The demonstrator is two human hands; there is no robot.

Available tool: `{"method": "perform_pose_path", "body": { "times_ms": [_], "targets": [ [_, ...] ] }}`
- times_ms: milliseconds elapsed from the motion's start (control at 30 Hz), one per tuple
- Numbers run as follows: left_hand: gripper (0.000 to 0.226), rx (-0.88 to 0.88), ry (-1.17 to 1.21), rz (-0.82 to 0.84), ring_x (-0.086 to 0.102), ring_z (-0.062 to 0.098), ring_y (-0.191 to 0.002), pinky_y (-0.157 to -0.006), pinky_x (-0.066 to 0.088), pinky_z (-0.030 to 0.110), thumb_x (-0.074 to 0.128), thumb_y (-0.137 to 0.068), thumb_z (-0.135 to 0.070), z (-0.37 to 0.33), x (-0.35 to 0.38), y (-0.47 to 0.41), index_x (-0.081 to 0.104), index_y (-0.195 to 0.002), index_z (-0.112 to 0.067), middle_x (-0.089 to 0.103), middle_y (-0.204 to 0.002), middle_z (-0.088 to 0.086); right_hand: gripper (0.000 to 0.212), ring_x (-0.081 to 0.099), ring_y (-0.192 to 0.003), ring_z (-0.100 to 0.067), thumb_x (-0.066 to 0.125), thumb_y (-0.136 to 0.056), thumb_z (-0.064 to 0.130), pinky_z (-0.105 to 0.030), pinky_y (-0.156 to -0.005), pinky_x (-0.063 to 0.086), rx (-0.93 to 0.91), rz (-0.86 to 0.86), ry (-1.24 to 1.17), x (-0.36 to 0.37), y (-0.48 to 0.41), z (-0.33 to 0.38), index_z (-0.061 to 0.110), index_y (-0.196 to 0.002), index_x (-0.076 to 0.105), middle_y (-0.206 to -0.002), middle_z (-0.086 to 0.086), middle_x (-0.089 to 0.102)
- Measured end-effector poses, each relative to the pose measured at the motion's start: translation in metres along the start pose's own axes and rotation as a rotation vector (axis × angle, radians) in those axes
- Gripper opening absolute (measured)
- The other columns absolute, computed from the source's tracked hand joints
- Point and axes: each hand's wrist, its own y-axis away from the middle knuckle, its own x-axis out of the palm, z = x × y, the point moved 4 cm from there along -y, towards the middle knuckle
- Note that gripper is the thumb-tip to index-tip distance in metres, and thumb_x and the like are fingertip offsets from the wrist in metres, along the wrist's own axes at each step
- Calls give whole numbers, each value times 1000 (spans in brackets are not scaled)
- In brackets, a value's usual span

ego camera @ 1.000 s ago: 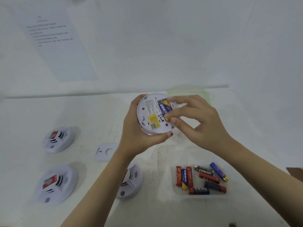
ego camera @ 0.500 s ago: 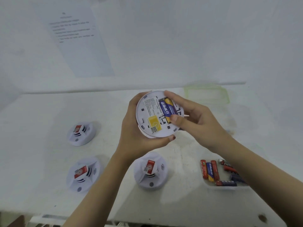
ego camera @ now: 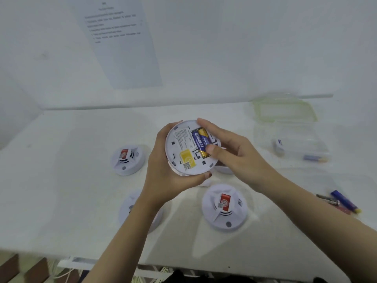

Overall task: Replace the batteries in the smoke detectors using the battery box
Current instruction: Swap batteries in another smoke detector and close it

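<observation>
**Battery now bedded in the bay; right-hand fingertips drawn off its face**

Item 1, grip. Against the view of a second ago, when the battery [ego camera: 201, 140] was covered by pinching fingertips, its blue-and-yellow length is now exposed and lies flat in the bay. The right hand [ego camera: 234, 158] is closed on it lengthwise. The thumb [ego camera: 212, 149] is pressed on the lower end and the index finger is laid over the upper end at the rim. The pressure is judged to be meant to push the cell home against its contacts.

Item 2, support. The smoke detector [ego camera: 183, 152] is held above the table [ego camera: 61, 180] with its back face turned up, so that the bay can be reached. It is clasped by the left hand [ego camera: 165, 172], with the fingers wrapped behind the rim and the thumb hooked on the lower edge.

Item 3, surroundings. Other detectors [ego camera: 224, 207] are left face up on the table below the hands, one of them partly hidden by the left forearm. The battery box [ego camera: 291, 144], of clear plastic, is set well to the right, and few cells are visible inside it. Loose batteries [ego camera: 344, 202] are laid near the right edge of the view. They are shown further right than half a second ago, which is judged to be a swing of the camera and not of the objects.
</observation>
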Motion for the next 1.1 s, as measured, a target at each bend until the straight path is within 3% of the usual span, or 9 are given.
{"method": "perform_pose_path", "body": {
  "times_ms": [100,200,300,433,633,800,900,1000,1100],
  "targets": [
    [90,-26,-18,-16,49,-6,-120,-91,42,8,84,-53,-35,14,-18,6,34,-127,-29,46,-123,-37,45,56,-116,-9,45,-98,14,-19,-84,51,49,-115,11,7,-11,-12,46,-129,40,-131,4,55],
    [89,-78,-11,-31,49,-7,-119,-92,42,8,84,-51,-35,31,-39,15,36,-126,-33,47,-122,-37,39,60,-101,-7,50,-95,18,-21,-82,45,23,-165,491,4,-21,-29,38,-129,48,-117,7,63],
    [89,-109,-39,-26,48,-10,-118,-92,41,7,83,-50,-37,47,-58,24,36,-125,-36,47,-121,-39,38,49,-110,-13,58,-89,35,-28,-89,36,102,110,1135,11,-28,-55,31,-126,55,-118,9,64],
    [93,-148,-88,-13,48,-10,-118,-93,41,7,83,-46,-44,64,-77,28,36,-126,-40,46,-123,-36,40,46,-96,-15,61,-78,50,-31,-77,25,151,362,1533,29,-32,-73,29,-112,59,-99,7,64],
    [96,-124,-108,21,48,-16,-114,-87,40,1,90,-44,-31,76,-89,25,36,-124,-35,46,-120,-43,49,50,-93,-15,59,-75,46,-29,-83,25,82,284,1528,30,-39,-72,27,-121,57,-89,6,64],
    [91,-132,-101,18,49,-16,-112,-86,39,1,82,-45,-47,80,-95,19,36,-123,-38,47,-119,-42,76,50,-108,-24,48,-66,57,-35,-98,34,103,-77,1194,20,-45,-56,20,-133,52,-112,0,64],
    [90,-136,-82,41,50,-16,-112,-85,40,1,82,-45,-47,78,-93,13,38,-123,-34,48,-118,-42,76,49,-108,-16,49,-63,56,-25,-96,31,-29,-218,1007,29,-47,-39,18,-130,56,-117,3,63],
    [97,-163,-48,83,54,-10,-112,-85,42,4,89,-43,-38,80,-90,9,44,-127,-25,53,-118,-36,67,43,-107,-3,55,-67,51,-12,-95,26,-169,-101,916,49,-48,-22,23,-127,57,-119,13,59],
    [103,-189,-39,118,55,-11,-108,-83,43,3,98,-40,-14,79,-87,7,47,-128,-23,57,-114,-36,61,42,-108,-7,62,-68,45,-20,-96,31,-244,27,986,65,-50,-14,24,-125,56,-116,14,57]
  ]
}}
